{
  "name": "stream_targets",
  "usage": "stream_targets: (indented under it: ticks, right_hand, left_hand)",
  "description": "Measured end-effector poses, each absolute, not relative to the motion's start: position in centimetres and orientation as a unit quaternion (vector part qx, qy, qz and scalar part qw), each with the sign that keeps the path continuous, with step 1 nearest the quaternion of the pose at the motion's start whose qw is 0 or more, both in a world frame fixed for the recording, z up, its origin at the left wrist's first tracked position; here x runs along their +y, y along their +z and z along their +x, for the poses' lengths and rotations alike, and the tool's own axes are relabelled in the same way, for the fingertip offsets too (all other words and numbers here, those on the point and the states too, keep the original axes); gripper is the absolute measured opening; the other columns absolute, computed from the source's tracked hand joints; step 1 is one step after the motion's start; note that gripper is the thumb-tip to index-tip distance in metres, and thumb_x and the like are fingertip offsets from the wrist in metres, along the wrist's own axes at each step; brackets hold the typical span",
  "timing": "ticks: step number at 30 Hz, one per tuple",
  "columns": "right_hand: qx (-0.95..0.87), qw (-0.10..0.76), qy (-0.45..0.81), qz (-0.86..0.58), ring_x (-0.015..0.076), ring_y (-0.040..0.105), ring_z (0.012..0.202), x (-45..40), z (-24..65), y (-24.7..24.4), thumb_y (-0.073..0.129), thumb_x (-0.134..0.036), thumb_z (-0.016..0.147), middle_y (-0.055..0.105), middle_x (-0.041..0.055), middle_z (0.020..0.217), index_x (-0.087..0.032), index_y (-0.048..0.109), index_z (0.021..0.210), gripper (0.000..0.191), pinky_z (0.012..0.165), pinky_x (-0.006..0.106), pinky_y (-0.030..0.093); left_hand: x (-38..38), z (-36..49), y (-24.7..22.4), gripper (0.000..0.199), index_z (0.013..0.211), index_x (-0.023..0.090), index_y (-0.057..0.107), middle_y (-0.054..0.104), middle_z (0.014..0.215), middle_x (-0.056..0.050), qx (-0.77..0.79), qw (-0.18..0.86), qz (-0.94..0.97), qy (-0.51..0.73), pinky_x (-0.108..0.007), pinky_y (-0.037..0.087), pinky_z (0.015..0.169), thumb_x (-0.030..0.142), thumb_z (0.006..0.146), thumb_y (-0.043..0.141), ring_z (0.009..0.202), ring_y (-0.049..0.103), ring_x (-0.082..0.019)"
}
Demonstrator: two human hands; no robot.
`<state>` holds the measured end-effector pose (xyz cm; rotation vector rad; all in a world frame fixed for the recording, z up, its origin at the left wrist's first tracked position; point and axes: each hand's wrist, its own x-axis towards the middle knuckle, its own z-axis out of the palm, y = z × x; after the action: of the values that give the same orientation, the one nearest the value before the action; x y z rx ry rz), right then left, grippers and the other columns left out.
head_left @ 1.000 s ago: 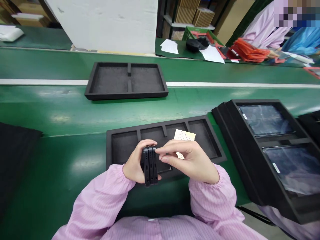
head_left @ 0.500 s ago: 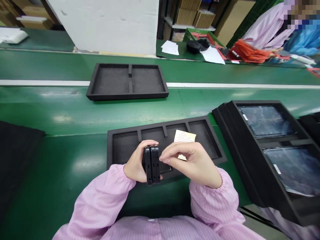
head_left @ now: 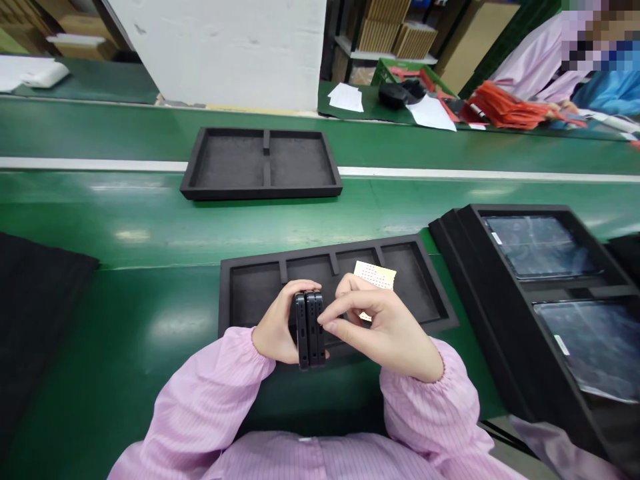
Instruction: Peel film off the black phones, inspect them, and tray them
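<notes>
Left hand (head_left: pixel 280 327) has a firm wrap on three black devices (head_left: pixel 311 330), stood on edge side by side, port ends facing up to the camera; the stack sits on the thumb side, over the near long edge of the compartmented tray (head_left: pixel 253 290), a bit left of that edge's middle. Right hand (head_left: pixel 387 327) is just right of the stack: thumb and index tips drawn nearly together at the rightmost device. Can't tell if they touch it or have anything small between them. Printed sheet (head_left: pixel 376 274) pokes out behind the right hand, mostly covered; can't tell if fingers hold it or it rests on the tray. Tray's near edge and inner compartments are partly blocked by both hands. Left palm and most of its fingers are hidden behind the devices. Tablet trays (head_left: pixel 575 291) at the table's (head_left: pixel 165 220) right run out of frame, as does the black item (head_left: pixel 40 320) at left.
</notes>
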<state>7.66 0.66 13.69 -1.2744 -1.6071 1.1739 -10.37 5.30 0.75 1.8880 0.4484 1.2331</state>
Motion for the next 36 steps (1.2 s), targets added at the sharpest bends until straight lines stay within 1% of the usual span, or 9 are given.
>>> stream_targets:
  ticks: [6, 12, 18, 22, 28, 36]
  right_hand:
    - [-0.667, 0.404, 0.379, -0.499, 0.0086, 0.047, 0.062, 0.41, 7.65, 13.74, 0.072, -0.009, 0.081, 0.049, -0.0024, 0.068, -0.021, 0.081, 0.079, 0.014, 0.054, 0.023, 0.042]
    - [-0.681, 0.404, 0.349, -0.501, 0.0095, 0.050, 0.062, 0.34, 7.67, 13.93, 0.071, -0.010, 0.081, 0.050, -0.0022, 0.067, -0.022, 0.080, 0.080, 0.016, 0.054, 0.024, 0.043]
    - [-0.684, 0.391, 0.350, -0.507, 0.0116, 0.054, 0.066, 0.34, 7.86, 14.06, 0.070, -0.011, 0.081, 0.053, -0.0010, 0.069, -0.023, 0.080, 0.080, 0.016, 0.057, 0.026, 0.048]
    - [-0.684, 0.384, 0.355, -0.508, 0.0119, 0.054, 0.066, 0.51, 7.96, 14.11, 0.070, -0.011, 0.081, 0.054, -0.0006, 0.069, -0.023, 0.080, 0.080, 0.016, 0.058, 0.026, 0.048]
    - [-0.686, 0.406, 0.346, -0.495, 0.0099, 0.050, 0.062, 0.62, 7.78, 14.03, 0.070, -0.010, 0.081, 0.053, -0.0015, 0.066, -0.020, 0.079, 0.078, 0.013, 0.056, 0.025, 0.045]
    - [-0.652, 0.412, 0.381, -0.510, 0.0098, 0.047, 0.059, 0.40, 7.65, 13.88, 0.070, -0.011, 0.079, 0.053, -0.0023, 0.063, -0.022, 0.080, 0.077, 0.015, 0.054, 0.025, 0.043]
  left_hand:
    - [5.21, -10.24, 0.87, 0.096, 0.135, 0.024, 0.044, 0.060, 0.121, -0.014, 0.180, 0.382, 0.755, 0.501, -0.049, 0.057, 0.093, 0.049, 0.057, 0.092, 0.111, 0.065, -0.031]
    - [5.19, -10.14, 1.10, 0.101, 0.137, 0.024, 0.043, 0.061, 0.120, -0.014, 0.186, 0.364, 0.765, 0.498, -0.050, 0.058, 0.090, 0.045, 0.052, 0.094, 0.109, 0.065, -0.033]
    - [5.06, -9.86, 1.20, 0.093, 0.138, 0.023, 0.042, 0.061, 0.118, -0.015, 0.180, 0.355, 0.763, 0.509, -0.050, 0.056, 0.090, 0.037, 0.059, 0.090, 0.109, 0.065, -0.032]
    - [4.98, -9.82, 1.08, 0.096, 0.137, 0.024, 0.043, 0.061, 0.119, -0.014, 0.186, 0.356, 0.760, 0.511, -0.050, 0.056, 0.090, 0.035, 0.056, 0.092, 0.108, 0.065, -0.032]
    - [4.90, -9.90, 0.93, 0.095, 0.137, 0.023, 0.043, 0.061, 0.121, -0.015, 0.190, 0.359, 0.760, 0.507, -0.050, 0.056, 0.092, 0.033, 0.055, 0.090, 0.110, 0.064, -0.033]
    - [4.95, -10.01, 1.10, 0.099, 0.136, 0.024, 0.042, 0.060, 0.122, -0.014, 0.200, 0.347, 0.771, 0.495, -0.049, 0.056, 0.091, 0.033, 0.051, 0.092, 0.110, 0.065, -0.034]
